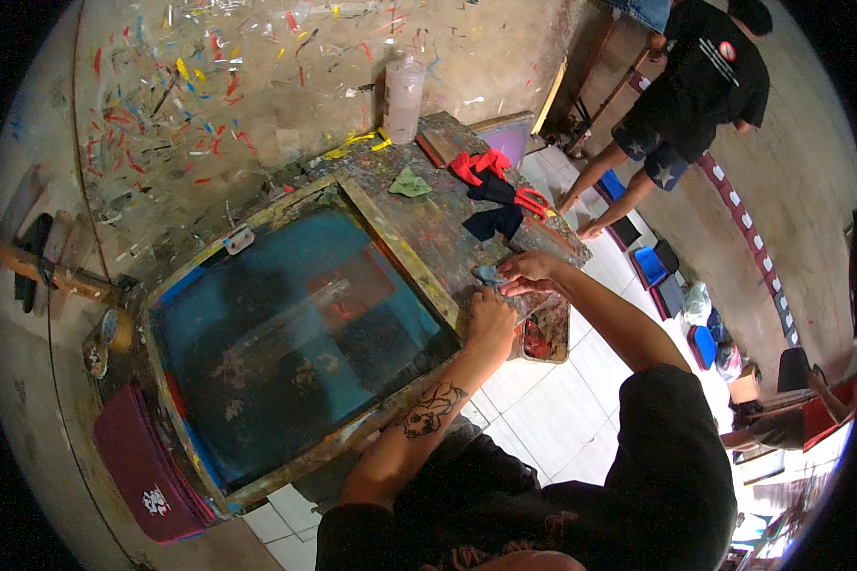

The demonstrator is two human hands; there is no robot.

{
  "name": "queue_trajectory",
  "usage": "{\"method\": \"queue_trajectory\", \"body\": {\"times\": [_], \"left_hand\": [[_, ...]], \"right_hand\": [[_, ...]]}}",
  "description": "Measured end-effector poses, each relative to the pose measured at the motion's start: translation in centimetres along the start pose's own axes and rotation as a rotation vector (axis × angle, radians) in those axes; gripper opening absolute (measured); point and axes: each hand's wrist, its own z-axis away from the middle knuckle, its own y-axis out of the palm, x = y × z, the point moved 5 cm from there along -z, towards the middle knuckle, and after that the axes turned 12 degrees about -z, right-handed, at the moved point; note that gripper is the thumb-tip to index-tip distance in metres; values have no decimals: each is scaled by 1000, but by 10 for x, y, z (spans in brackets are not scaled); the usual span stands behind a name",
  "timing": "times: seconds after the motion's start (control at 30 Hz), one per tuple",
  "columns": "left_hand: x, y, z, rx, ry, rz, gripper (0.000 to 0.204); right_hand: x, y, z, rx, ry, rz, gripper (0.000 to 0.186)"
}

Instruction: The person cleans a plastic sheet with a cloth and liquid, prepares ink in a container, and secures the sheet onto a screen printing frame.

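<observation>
A small grey-blue cloth (488, 275) is bunched up between my two hands, over the near right side of the paint-stained table. My left hand (491, 322) is closed against its lower side, the fingertips turned out of sight. From the right, my right hand (531, 273) pinches the cloth between thumb and fingers. Just left of my hands lies a wooden-framed printing screen (405, 249) with blue-green mesh and a reddish patch. Beneath my wrists sits a rectangular tray (568, 344) smeared with red paint.
Dark cloth scraps (493, 225), red-handled scissors (533, 201), a red cloth (468, 168) and a green rag (409, 183) lie farther back. A large plastic bottle (404, 100) stands by the wall. Folded maroon fabric (143, 466) hangs at left. Another person (705, 86) stands at far right.
</observation>
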Motion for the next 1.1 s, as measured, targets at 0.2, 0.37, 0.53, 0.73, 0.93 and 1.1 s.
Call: {"method": "queue_trajectory", "body": {"times": [0.2,0.37,0.53,0.73,0.93,1.1], "left_hand": [[2,-2,0,14,15,28,33],[1,-2,3,53,38,-64,43],[-2,-3,9,82,9,-32,48],[-1,-4,11,92,-8,-50,47],[-2,-3,14,63,-30,-79,44],[-1,-5,16,22,-50,-62,40]], "right_hand": [[1,3,4,4,-3,-21,35],[10,-7,30,46,-75,-144,20],[34,-22,79,70,-309,-97,17],[51,-8,92,-17,-333,-138,14],[46,13,71,87,-292,90,13],[29,13,46,254,-169,90,13]]}}
